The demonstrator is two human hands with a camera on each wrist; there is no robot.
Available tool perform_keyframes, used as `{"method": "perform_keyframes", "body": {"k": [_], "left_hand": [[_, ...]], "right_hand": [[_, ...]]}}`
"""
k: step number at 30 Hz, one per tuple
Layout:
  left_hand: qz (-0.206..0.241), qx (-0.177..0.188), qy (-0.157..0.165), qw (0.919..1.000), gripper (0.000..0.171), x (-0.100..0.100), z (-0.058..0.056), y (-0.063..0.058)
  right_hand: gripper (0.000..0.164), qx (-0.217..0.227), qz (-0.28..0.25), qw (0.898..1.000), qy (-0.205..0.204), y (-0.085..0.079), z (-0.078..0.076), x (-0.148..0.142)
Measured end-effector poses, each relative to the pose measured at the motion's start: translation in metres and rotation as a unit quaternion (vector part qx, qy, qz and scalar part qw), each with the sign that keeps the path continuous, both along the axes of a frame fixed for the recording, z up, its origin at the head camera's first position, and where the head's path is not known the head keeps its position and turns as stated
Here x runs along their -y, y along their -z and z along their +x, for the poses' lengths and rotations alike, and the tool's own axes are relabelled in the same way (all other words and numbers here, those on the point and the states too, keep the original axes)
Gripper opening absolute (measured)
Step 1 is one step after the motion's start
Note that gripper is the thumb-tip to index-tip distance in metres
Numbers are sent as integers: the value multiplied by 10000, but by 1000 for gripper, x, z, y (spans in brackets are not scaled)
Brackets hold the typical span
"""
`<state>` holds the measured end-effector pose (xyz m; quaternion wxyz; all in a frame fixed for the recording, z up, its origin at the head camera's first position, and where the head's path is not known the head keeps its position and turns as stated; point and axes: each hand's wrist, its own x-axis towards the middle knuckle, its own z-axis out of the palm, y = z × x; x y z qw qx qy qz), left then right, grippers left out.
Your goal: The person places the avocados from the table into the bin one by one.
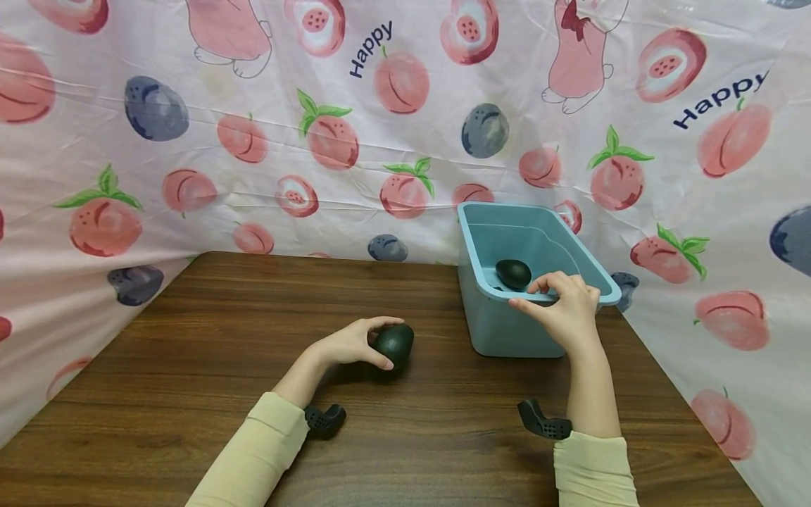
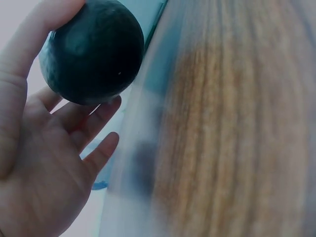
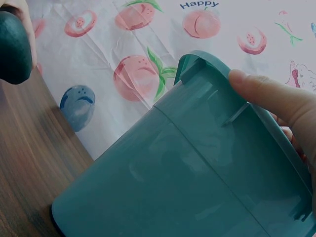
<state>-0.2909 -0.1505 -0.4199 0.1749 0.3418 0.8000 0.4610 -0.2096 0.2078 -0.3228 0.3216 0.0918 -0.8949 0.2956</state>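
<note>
In the head view, my left hand [image 1: 347, 343] holds a dark green avocado [image 1: 396, 343] over the middle of the table, thumb on the near side and fingers round the far side. The same avocado [image 2: 94, 52] fills the top of the left wrist view, above the palm. My right hand [image 1: 573, 313] grips the near rim of a light blue plastic bin [image 1: 516, 329], fingertips over the inside and thumb outside. The thumb [image 3: 271, 94] shows against the rim in the right wrist view. A second avocado [image 1: 514, 274] lies inside the bin, with a small dark bit beside it.
The bin stands at the right back of a brown wood-grain table [image 1: 190, 366]. Behind and at the sides hangs a white cloth [image 1: 355, 204] printed with peaches and blueberries. Black wrist mounts [image 1: 325, 421] stick out from both forearms.
</note>
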Motion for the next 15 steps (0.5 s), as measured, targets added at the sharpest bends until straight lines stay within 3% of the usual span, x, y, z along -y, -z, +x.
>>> {"method": "perform_keyframes", "body": {"k": [15], "left_hand": [[147,-79,-120,9998,84,-3,2,-6]], "right_hand": [[33,14,2,10000,7,0,0,0]]}}
